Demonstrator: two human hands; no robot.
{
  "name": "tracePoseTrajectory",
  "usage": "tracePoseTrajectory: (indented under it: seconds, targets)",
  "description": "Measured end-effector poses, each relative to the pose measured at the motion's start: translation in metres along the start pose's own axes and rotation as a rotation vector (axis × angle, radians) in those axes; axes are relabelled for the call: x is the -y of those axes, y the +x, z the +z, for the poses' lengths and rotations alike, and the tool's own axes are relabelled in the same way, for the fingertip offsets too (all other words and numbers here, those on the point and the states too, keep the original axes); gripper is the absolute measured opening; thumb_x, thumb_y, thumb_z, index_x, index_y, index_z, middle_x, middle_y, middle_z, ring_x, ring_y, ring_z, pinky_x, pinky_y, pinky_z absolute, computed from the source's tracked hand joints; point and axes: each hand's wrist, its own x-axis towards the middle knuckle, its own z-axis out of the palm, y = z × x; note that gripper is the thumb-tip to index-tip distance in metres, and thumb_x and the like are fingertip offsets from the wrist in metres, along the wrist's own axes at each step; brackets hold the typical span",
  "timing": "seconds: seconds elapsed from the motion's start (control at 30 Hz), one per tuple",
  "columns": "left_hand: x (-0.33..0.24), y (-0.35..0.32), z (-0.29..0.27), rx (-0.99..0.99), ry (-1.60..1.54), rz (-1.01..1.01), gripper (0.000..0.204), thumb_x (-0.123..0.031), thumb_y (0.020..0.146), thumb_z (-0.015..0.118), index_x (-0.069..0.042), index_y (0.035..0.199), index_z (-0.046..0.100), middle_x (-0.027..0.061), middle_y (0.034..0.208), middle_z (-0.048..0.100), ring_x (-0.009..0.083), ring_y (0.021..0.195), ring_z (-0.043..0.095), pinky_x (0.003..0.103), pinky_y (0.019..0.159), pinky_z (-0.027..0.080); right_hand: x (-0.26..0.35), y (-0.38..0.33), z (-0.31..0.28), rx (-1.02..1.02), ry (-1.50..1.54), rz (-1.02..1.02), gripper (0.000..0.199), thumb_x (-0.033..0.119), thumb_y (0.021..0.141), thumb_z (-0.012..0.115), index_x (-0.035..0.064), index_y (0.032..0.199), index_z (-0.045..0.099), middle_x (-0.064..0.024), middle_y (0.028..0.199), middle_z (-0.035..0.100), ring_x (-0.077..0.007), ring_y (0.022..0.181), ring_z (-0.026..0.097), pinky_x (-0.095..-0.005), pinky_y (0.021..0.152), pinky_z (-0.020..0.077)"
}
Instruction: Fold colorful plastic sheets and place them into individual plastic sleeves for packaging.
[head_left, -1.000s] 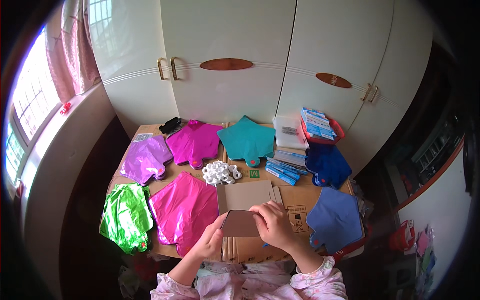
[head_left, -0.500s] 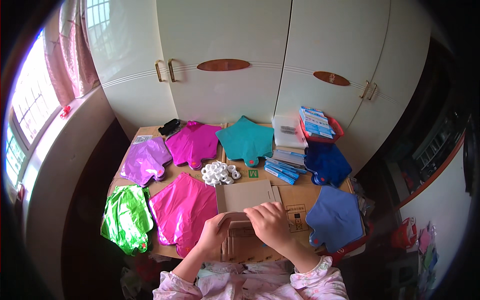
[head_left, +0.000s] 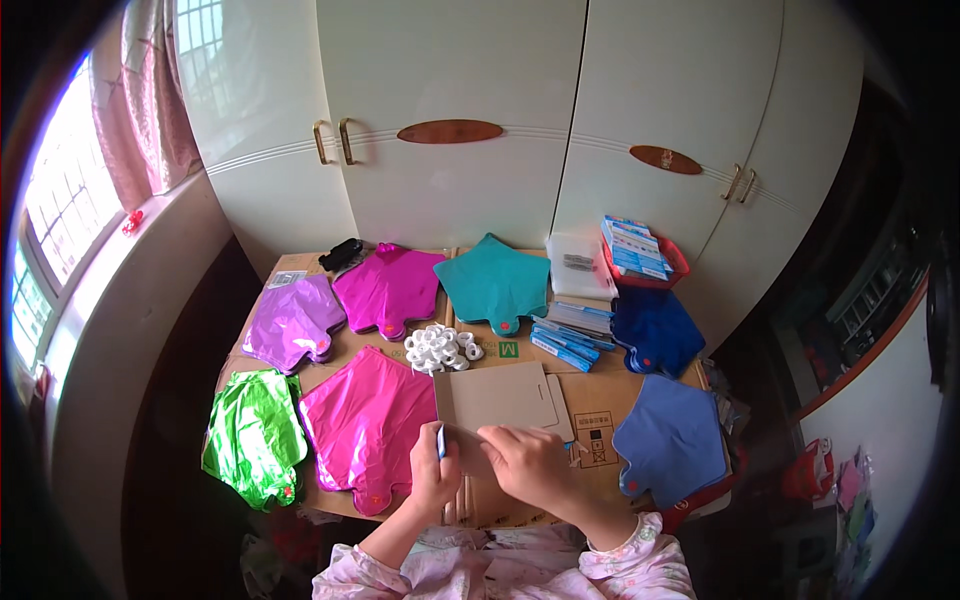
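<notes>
Near the front of the table, my left hand [head_left: 434, 477] is closed on a small grey-brown cardboard piece [head_left: 472, 450]. A narrow blue-and-white strip shows at its edge by my left thumb. My right hand [head_left: 533, 465] has its fingers curled and pinched at the right side of the same piece. Just beyond the hands lies a flat cardboard sheet [head_left: 500, 395] with a cut edge on its right. To its left is a heap of white rings [head_left: 437, 348]. A bright pink foil balloon stack [head_left: 368, 430] lies left of my left hand.
Around the cardboard-covered table lie green [head_left: 254, 440], purple [head_left: 292, 320], magenta [head_left: 388, 290], teal [head_left: 493, 280], dark blue [head_left: 656, 330] and slate-blue [head_left: 672, 435] foil stacks. Blue-and-white flat boxes [head_left: 565, 343] lie near a red basket [head_left: 672, 262]. A white cabinet [head_left: 450, 60] stands behind.
The cardboard piece has turned between my hands, so its blue-and-white edge now shows by the left thumb. My right hand has lowered slightly.
</notes>
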Motion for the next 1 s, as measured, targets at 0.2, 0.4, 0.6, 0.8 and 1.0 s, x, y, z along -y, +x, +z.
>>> tracePoseTrajectory:
  seconds: [0.2, 0.4, 0.6, 0.8, 1.0]
  targets:
    - [-0.019, 0.013, -0.004, 0.023, 0.41, 0.412, 0.048, -0.048, 0.083, 0.05, -0.001, 0.092, 0.052, 0.0118, 0.073, 0.05, 0.0292, 0.064, 0.052, 0.039, 0.056, 0.041, -0.001, 0.008, -0.017, 0.096, 0.596, 0.272, 0.025, 0.027, 0.088, 0.06, 0.0044, 0.099, 0.063, -0.0121, 0.07, 0.064, -0.0232, 0.062, 0.065, -0.0342, 0.055, 0.0487]
    - [-0.055, 0.013, -0.003, 0.119, 0.558, 0.442, 0.031, -0.024, 0.076, 0.064, -0.004, 0.098, 0.057, 0.008, 0.075, 0.052, 0.025, 0.068, 0.053, 0.036, 0.057, 0.043, -0.008, 0.009, -0.02, 0.165, 0.403, 0.23, 0.011, 0.012, 0.086, 0.062, 0.0022, 0.09, 0.066, -0.0076, 0.072, 0.065, -0.0129, 0.062, 0.062, -0.0268, 0.056, 0.0472]
    - [-0.059, 0.025, -0.029, 0.472, 0.147, 0.135, 0.012, -0.011, 0.081, 0.061, -0.005, 0.09, 0.062, 0.0111, 0.076, 0.06, 0.0273, 0.068, 0.062, 0.036, 0.055, 0.047, -0.012, 0.002, -0.02, 0.1, 0.474, 0.192, 0.005, 0.006, 0.083, 0.064, 0.0024, 0.085, 0.065, -0.0081, 0.072, 0.066, -0.0143, 0.061, 0.062, -0.0267, 0.056, 0.0476]
    - [-0.06, 0.026, -0.033, 0.487, 0.26, 0.137, 0.015, -0.017, 0.083, 0.064, -0.004, 0.074, 0.062, 0.0096, 0.056, 0.055, 0.0252, 0.048, 0.057, 0.035, 0.045, 0.044, -0.018, -0.003, -0.018, 0.078, 0.527, 0.202, 0.001, 0.003, 0.082, 0.064, 0.0027, 0.082, 0.065, -0.0077, 0.07, 0.066, -0.0131, 0.062, 0.062, -0.0263, 0.056, 0.0475]
    - [-0.041, 0.023, -0.045, 0.487, 0.433, 0.291, 0.027, -0.02, 0.081, 0.068, -0.006, 0.061, 0.056, 0.0072, 0.048, 0.048, 0.0232, 0.041, 0.052, 0.034, 0.041, 0.039, -0.028, -0.005, -0.021, 0.053, 0.531, 0.217, 0.001, 0.006, 0.081, 0.065, 0.0052, 0.08, 0.065, -0.0088, 0.07, 0.065, -0.0183, 0.062, 0.063, -0.0289, 0.055, 0.0466]
